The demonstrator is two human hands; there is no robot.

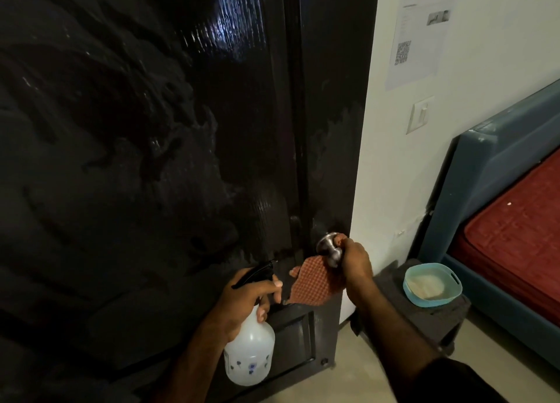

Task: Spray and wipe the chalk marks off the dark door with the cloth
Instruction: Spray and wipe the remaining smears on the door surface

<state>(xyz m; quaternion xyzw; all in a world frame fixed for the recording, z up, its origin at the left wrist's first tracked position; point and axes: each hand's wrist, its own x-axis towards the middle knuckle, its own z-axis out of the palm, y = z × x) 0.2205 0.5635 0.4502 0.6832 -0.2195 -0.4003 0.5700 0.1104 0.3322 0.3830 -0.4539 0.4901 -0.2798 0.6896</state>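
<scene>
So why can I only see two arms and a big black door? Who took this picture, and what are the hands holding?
The camera sits on a person's head and looks down, so you see only their arms. The left hand holds a white spray bottle. The right hand holds a red checked cloth against the shiny metal doorknob. The dark door looks wet and streaky. Beside it, a blue bowl sits on a small dark stand, next to a bed.
</scene>
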